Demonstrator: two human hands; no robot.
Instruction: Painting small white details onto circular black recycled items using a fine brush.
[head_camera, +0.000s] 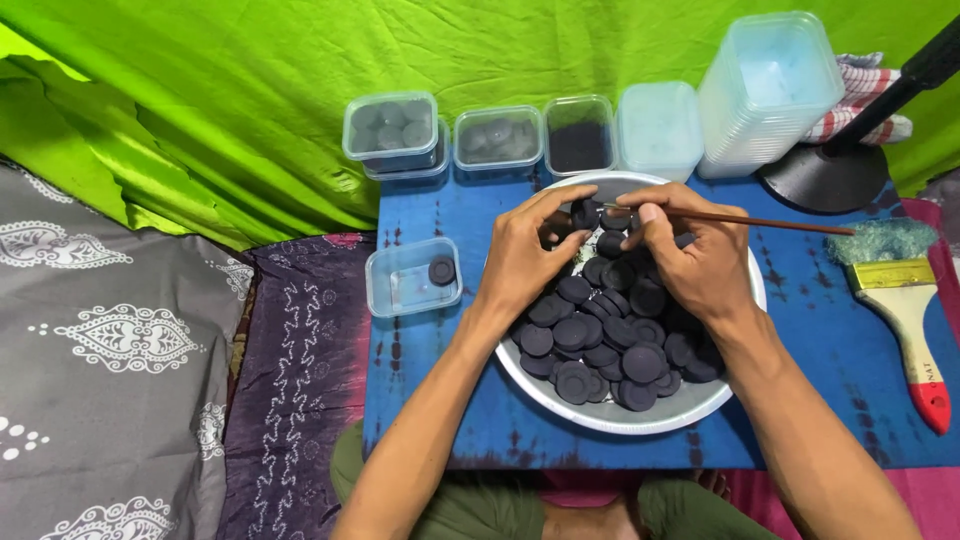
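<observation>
Up close, the right hand (700, 262) pinches a thin brown stick (760, 222) between thumb and fingers, its shaft running out to the right, away from the grip, toward a fluffy blue-green tuft (885, 240). The stick's near end sits at the fingertips, just above a dark round disc (585, 213) that the left hand (525, 262) holds at its fingertips; the left hand's fingers curl closed around that disc, and the two hands meet almost fingertip to fingertip. How much of the disc the left fingers cover cannot be told.

Directly beneath both hands lies a heap of dark round discs (610, 340), flat and ridged, filling a shallow grey metal bowl (600, 415). The bowl rests on a blue tie-dyed cloth (440, 400).

Left of the grip, a small clear plastic box (412, 280) stands open on the cloth with a single dark disc (442, 269) inside. Beyond the hands, a row of clear tubs stands along the far edge: two lidded tubs of discs (392, 130) and (497, 138), then a tub of dark powder (580, 135), then an empty-looking lidded tub (658, 128), then a tall stack of clear containers (768, 90). Right of the grip, well apart, a flat paintbrush (905, 310) with a pale handle and red tip lies on the cloth. A black round stand base (825, 175) sits behind it, with a checked cloth (865, 90) further back. Green fabric (250, 90) drapes behind everything.
</observation>
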